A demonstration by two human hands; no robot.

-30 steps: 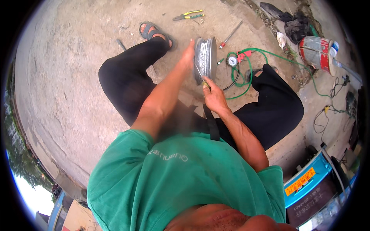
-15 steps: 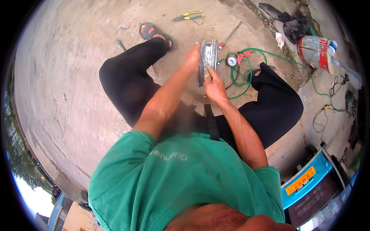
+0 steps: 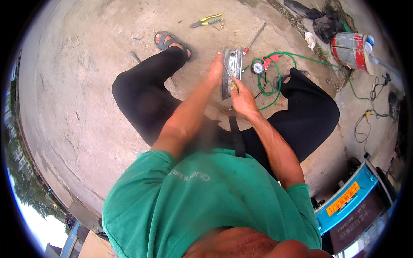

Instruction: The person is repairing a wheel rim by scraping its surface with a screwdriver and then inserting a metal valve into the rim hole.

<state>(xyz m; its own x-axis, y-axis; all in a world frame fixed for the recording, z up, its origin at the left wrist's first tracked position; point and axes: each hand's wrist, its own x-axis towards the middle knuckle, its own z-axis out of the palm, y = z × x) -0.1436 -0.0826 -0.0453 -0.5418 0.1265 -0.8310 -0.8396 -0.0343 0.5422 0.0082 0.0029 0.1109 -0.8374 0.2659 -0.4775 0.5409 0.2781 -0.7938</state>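
A small silver metal wheel rim (image 3: 235,64) stands edge-on between my legs, its outer channel facing up. My left hand (image 3: 214,72) is against its left side, fingers along the edge and partly hidden by the rim. My right hand (image 3: 244,99) is closed around the yellowish handle (image 3: 234,87) of a thin-shafted tool that looks like a screwdriver. The shaft slants up and left across the rim's near part, its tip by the left edge. Whether the tip touches the metal I cannot tell.
Right of the rim lie a round pressure gauge (image 3: 257,68) with a red handle and a coiled green hose (image 3: 275,98). Beyond are a metal rod (image 3: 257,36) and yellow-green pliers (image 3: 207,20). A red-and-grey bucket (image 3: 350,51) lies at the far right, near dark cloth (image 3: 325,29).
My right hand and the tool have shifted slightly toward me and to the right. My left hand stays at the rim's left side. The whole view has moved a little.
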